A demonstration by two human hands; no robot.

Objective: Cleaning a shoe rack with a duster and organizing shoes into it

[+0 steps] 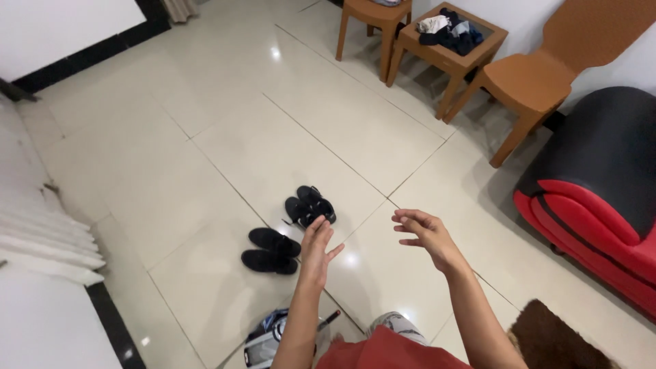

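Head view. Both hands were stretched forward over the tiled floor [225,143], neither gripping anything. The left hand [317,247] was released, fingers extended, nearest the black sandals [310,207] at its 12 o'clock, with the black shoes [271,251] at its 9 o'clock; both pairs lay flat on the floor, near each other. The right hand [425,235] was released too, fingers loosely curled, hovering apart from the footwear. The step appeared to be a reach toward the footwear; closing on a pair would likely call for lowering further. At 1 o'clock, a small wooden surface [478,55] carried a heap of dark and pale clothes [451,31]. No other container showed contents.
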